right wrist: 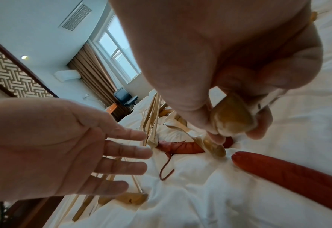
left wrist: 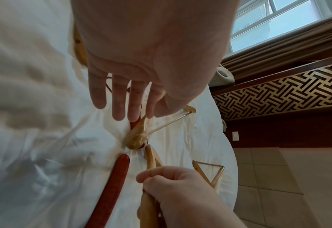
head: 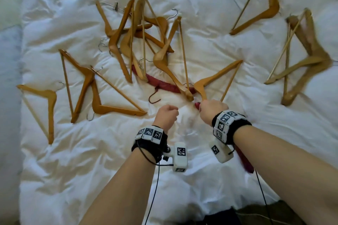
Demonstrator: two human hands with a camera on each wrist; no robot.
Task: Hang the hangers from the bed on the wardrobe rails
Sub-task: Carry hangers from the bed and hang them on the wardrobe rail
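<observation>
One wooden hanger (head: 215, 80) grasped at its end by right hand (head: 212, 110); left hand (head: 167, 115) spread, empty. Lift clear of red padded hanger (head: 161, 84) to avoid snagging.

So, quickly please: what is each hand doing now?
Left hand: open, fingers straight, holding nothing.
Right hand: closed around a wooden hanger end.

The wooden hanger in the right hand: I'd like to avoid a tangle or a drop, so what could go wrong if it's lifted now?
1. The right hand grips the wooden hanger only at one arm's end, so it may swing or slip.
2. Its hook sits by the red padded hanger and a neighbouring hanger's tip, so it might snag and drag them.
3. The left hand is open and holds nothing, so nothing steadies the pile.
</observation>
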